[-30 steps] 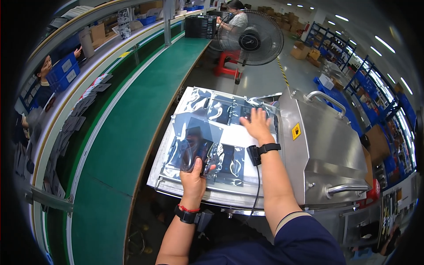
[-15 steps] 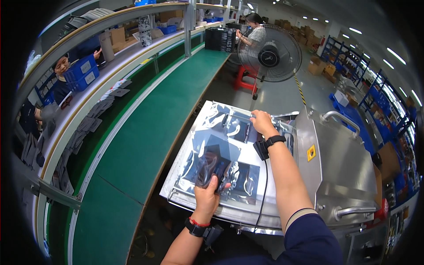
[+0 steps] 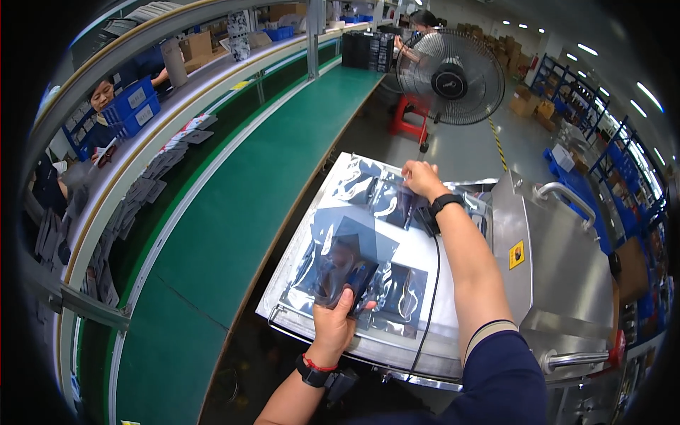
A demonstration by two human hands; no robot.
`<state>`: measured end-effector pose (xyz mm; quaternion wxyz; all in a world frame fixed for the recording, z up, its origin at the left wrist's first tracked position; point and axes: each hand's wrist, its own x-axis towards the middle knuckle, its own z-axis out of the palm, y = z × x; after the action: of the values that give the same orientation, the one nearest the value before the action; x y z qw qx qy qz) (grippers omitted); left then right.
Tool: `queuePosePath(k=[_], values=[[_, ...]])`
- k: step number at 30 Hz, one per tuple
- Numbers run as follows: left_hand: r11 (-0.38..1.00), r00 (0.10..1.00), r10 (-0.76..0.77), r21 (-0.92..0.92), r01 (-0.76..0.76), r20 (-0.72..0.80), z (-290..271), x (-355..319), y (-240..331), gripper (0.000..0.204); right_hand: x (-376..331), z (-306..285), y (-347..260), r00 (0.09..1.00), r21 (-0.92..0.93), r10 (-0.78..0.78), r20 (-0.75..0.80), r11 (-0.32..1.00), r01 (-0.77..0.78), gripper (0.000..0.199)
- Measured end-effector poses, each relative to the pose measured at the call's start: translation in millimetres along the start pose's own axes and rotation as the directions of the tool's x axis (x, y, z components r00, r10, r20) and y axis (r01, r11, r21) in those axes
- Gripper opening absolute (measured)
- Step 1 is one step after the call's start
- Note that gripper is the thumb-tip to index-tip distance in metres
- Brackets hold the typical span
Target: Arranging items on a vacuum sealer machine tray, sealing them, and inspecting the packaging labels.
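Note:
Several clear plastic bags with dark flat contents lie on the pale bed (image 3: pixel 443 297) of a steel machine. My left hand (image 3: pixel 331 327) grips a stack of bluish see-through bags (image 3: pixel 345 265) from the near end, thumb on top; dark contents show through the film. At the far side of the bed, my right hand (image 3: pixel 423 178) has its fingers bent and pressed together at the end of a flat bag (image 3: pixel 393 203); the fingertips are partly hidden. Another bag (image 3: pixel 402 292) lies right of my left hand.
The machine's raised steel lid (image 3: pixel 559 265) with bar handles stands to the right. A black cable (image 3: pixel 433 283) runs from my right wrist across the bed. Left is a green conveyor belt (image 3: pixel 248 170). A fan (image 3: pixel 450 83) stands ahead. Co-workers are beyond the shelving and behind the fan.
The view has shifted slightly, so the fan and lid sit farther right. My right hand stays at the far bag end, its fingers more curled. My left hand keeps its hold on the bags.

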<state>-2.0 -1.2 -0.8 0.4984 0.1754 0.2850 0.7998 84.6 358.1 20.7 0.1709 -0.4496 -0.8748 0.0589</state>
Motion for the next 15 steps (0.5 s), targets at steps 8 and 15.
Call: queuePosePath(k=[8,15], values=[[0.999,1.000,-0.013,-0.036,0.013,0.002,3,-1,0,0.030,3,-3,3,0.995,-0.083,-0.041,0.092,0.995,0.049,0.008],[1.000,1.000,-0.001,0.002,0.001,0.005,-3,-3,-2,0.033,-3,-5,-10,0.991,-0.146,-0.098,0.088,0.983,0.110,0.004]])
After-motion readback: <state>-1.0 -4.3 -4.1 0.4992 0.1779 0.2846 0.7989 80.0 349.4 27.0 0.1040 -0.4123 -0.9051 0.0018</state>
